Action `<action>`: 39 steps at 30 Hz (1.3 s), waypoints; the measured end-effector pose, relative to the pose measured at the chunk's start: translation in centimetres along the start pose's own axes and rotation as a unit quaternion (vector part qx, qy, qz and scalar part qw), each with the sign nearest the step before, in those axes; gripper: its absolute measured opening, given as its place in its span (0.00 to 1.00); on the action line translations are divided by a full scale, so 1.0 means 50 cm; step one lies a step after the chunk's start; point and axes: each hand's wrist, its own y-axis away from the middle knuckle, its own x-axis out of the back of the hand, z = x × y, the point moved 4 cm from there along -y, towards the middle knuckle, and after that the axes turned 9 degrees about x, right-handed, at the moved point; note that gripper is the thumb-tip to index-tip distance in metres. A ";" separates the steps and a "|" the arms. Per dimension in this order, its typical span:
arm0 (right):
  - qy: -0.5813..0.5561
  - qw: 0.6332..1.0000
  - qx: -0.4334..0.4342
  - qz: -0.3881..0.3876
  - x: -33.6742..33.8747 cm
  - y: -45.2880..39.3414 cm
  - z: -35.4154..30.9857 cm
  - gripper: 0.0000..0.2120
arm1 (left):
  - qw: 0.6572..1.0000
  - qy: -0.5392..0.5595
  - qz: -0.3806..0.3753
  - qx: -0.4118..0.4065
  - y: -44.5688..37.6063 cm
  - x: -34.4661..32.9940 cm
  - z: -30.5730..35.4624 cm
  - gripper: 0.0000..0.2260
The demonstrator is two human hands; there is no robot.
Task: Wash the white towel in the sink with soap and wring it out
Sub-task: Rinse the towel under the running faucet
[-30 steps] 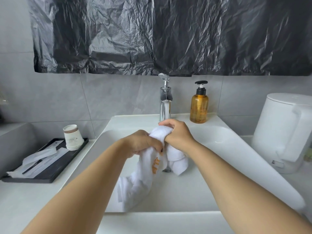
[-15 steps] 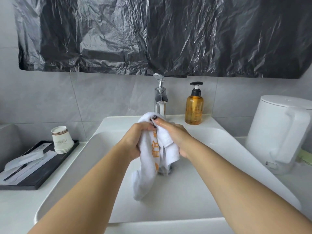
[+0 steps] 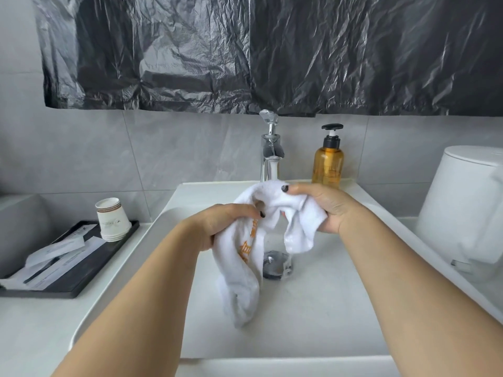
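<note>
So the hands have pulled apart since half a second ago: the left hand [image 3: 231, 224] now grips the towel [image 3: 245, 257] by its long hanging end, fingers curled round it, while the right hand [image 3: 324, 208] pinches the other end up near the tap, thumb on top. Before that they were pressed together over a bunched wad, so this looks like opening the cloth out to get more of it wet or rubbed, not wringing yet. The towel hangs inside the sink [image 3: 313, 322], its low end touching the basin just left of the drain [image 3: 276, 265]. Water seems to be running from the tap [image 3: 270, 151]. Soap bottle [image 3: 328, 161] stands just right of it, untouched. On the desk to the left there's a black tray [image 3: 89, 268] with paper cups [image 3: 111, 219]; a white kettle [image 3: 468, 202] on the right. Grey tiles and black plastic sheet [image 3: 272, 50] behind.
</note>
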 end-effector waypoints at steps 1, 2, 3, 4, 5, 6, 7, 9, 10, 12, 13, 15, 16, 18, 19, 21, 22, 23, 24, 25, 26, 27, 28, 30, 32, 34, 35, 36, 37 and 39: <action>-0.036 0.999 0.022 0.000 -0.001 0.002 -0.004 0.05 | 1.000 0.001 -0.009 -0.006 -0.001 -0.001 -0.001 0.31; -0.066 0.997 0.042 -0.004 -0.002 0.004 -0.006 0.04 | 0.999 0.010 -0.028 -0.018 -0.001 -0.004 0.000 0.27; -0.092 0.994 0.058 -0.001 -0.002 0.006 -0.007 0.09 | 0.997 0.029 -0.056 -0.037 0.003 -0.008 0.001 0.23; -0.107 0.992 0.071 -0.004 -0.003 0.006 -0.007 0.11 | 0.993 0.054 -0.088 -0.061 0.012 -0.014 0.005 0.18; -0.116 0.990 0.082 -0.006 -0.009 0.008 -0.008 0.09 | 0.986 0.076 -0.125 -0.083 0.020 -0.019 0.009 0.17; -0.119 0.989 0.087 -0.009 -0.015 0.008 -0.008 0.06 | 0.978 0.089 -0.157 -0.101 0.026 -0.027 0.012 0.18; -0.121 0.989 0.087 -0.012 -0.022 0.010 -0.006 0.05 | 0.974 0.096 -0.175 -0.110 0.027 -0.033 0.013 0.21; -0.099 0.992 0.081 0.002 -0.035 0.000 0.007 0.09 | 0.974 0.104 -0.177 -0.099 0.018 -0.046 0.006 0.28; -0.078 0.993 0.085 0.020 -0.042 -0.005 0.014 0.11 | 0.976 0.106 -0.172 -0.083 0.012 -0.053 0.000 0.29; -0.052 0.992 0.100 0.061 -0.051 -0.013 0.027 0.18 | 0.981 0.115 -0.146 -0.057 0.006 -0.068 -0.007 0.24; -0.040 0.991 0.108 0.072 -0.054 -0.013 0.031 0.19 | 0.983 0.119 -0.134 -0.049 0.004 -0.074 -0.009 0.20; -0.029 0.988 0.129 0.076 -0.057 -0.011 0.031 0.13 | 0.983 0.116 -0.135 -0.043 0.000 -0.091 -0.009 0.14; -0.028 0.988 0.137 0.072 -0.055 -0.011 0.030 0.11 | 0.983 0.110 -0.140 -0.042 -0.001 -0.101 -0.007 0.11; -0.025 0.987 0.144 0.063 -0.054 -0.011 0.024 0.11 | 0.985 0.097 -0.137 -0.032 -0.001 -0.118 -0.004 0.08; -0.023 0.987 0.148 0.054 -0.055 -0.012 0.021 0.11 | 0.988 0.086 -0.125 -0.026 0.001 -0.125 -0.003 0.06; -0.016 0.989 0.144 0.036 -0.055 -0.013 0.020 0.08 | 0.995 0.050 -0.088 -0.009 0.001 -0.135 -0.005 0.07; -0.019 0.990 0.137 0.035 -0.055 -0.014 0.022 0.06 | 0.997 0.028 -0.071 0.003 -0.002 -0.137 -0.009 0.10; -0.029 0.991 0.128 0.036 -0.056 -0.014 0.023 0.04 | 0.999 0.005 -0.052 0.016 -0.006 -0.138 -0.012 0.15; -0.043 0.991 0.122 0.039 -0.056 -0.016 0.025 0.03 | 0.999 -0.014 -0.033 0.026 -0.007 -0.141 -0.015 0.22; -0.060 0.990 0.117 0.044 -0.058 -0.018 0.027 0.04 | 0.999 -0.030 -0.013 0.037 -0.010 -0.143 -0.018 0.28; -0.068 0.990 0.114 0.051 -0.060 -0.022 0.029 0.06 | 0.998 -0.046 0.008 0.046 -0.011 -0.145 -0.020 0.32; -0.059 0.990 0.114 0.060 -0.061 -0.026 0.030 0.07 | 0.997 -0.056 0.024 0.050 -0.011 -0.146 -0.021 0.32; -0.036 0.990 0.112 0.072 -0.061 -0.029 0.032 0.08 | 0.996 -0.060 0.036 0.049 -0.013 -0.147 -0.021 0.29; 0.019 0.989 0.108 0.099 -0.059 -0.032 0.034 0.08 | 0.996 -0.066 0.054 0.042 -0.012 -0.151 -0.017 0.21; 0.060 0.984 0.118 0.120 -0.056 -0.033 0.034 0.10 | 0.994 -0.076 0.075 0.032 -0.016 -0.154 -0.016 0.18; 0.085 0.980 0.116 0.135 -0.052 -0.037 0.039 0.09 | 0.992 -0.082 0.092 0.026 -0.021 -0.156 -0.018 0.16; 0.092 0.979 0.112 0.144 -0.052 -0.038 0.040 0.09 | 0.991 -0.082 0.099 0.024 -0.022 -0.158 -0.018 0.14; 0.097 0.978 0.110 0.151 -0.052 -0.040 0.041 0.08 | 0.991 -0.085 0.101 0.019 -0.022 -0.160 -0.018 0.13; 0.100 0.977 0.106 0.157 -0.051 -0.042 0.042 0.08 | 0.991 -0.090 0.099 0.012 -0.023 -0.162 -0.016 0.12; 0.104 0.975 0.097 0.171 -0.048 -0.046 0.047 0.08 | 0.989 -0.111 0.095 0.000 -0.028 -0.167 -0.015 0.13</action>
